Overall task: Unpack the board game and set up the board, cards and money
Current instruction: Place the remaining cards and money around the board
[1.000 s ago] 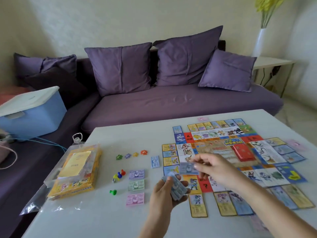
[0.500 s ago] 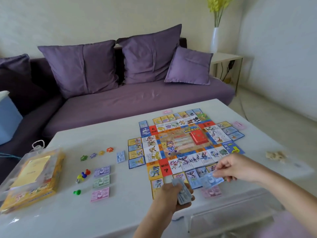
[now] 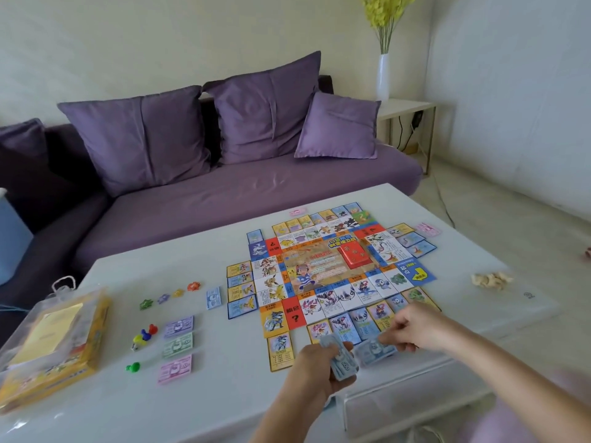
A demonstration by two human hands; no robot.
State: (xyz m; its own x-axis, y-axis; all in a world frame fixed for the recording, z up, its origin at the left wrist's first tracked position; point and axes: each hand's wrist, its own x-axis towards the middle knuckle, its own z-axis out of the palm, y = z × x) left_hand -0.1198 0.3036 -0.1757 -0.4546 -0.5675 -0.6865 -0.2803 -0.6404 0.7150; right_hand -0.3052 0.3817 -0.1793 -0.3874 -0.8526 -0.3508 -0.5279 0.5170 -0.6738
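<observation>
colourful board (image 3: pixel 323 270) flat, cards (image 3: pixel 242 290) around, blue notes (image 3: pixel 341 362) held

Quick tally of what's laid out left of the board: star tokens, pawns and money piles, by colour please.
Star tokens: 4 (green, purple, yellow, red)
Pawns: 4 (red, blue, yellow, green)
Money piles: 4 (blue, purple, green, pink)
Total: 12
Not counted: the blue notes in the left hand and the blue note in the right hand.
</observation>
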